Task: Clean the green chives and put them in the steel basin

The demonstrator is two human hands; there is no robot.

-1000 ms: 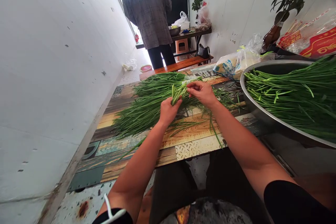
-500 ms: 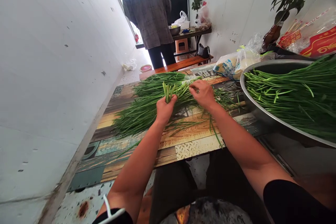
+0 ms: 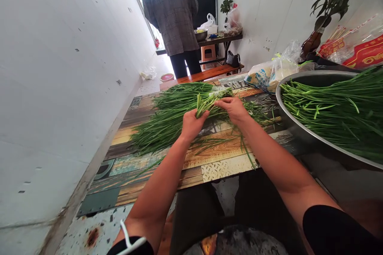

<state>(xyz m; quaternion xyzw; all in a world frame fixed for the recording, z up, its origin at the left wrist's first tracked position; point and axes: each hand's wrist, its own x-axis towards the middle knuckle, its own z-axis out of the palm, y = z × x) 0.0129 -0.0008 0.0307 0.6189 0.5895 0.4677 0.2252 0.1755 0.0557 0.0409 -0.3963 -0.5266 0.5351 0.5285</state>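
My left hand (image 3: 193, 124) is closed around a small bunch of garlic chives (image 3: 201, 105), their pale cut ends sticking up past the thumb. Close on its right, my right hand (image 3: 235, 109) pinches thumb and forefinger together at the pale stems; the exact strand between the fingertips is too small to make out. Under and behind both hands, a heap of garlic chives (image 3: 158, 131) spreads over the table, green leaves to the left and white ends to the right. Loose trimmings (image 3: 261, 111) lie scattered to the right of my right hand.
A large metal basin (image 3: 279, 97) full of chives stands at the right. Behind it are a plastic bag of packets (image 3: 263, 75) and a potted plant (image 3: 321, 20). Beyond the patterned table (image 3: 221, 169), a person (image 3: 172, 12) stands facing away by another table. A wall runs along the left.
My left hand has shifted slightly right, tilting the bunch towards my right hand. My right fingertips have come down and closed at the stems. The view has swung a little.
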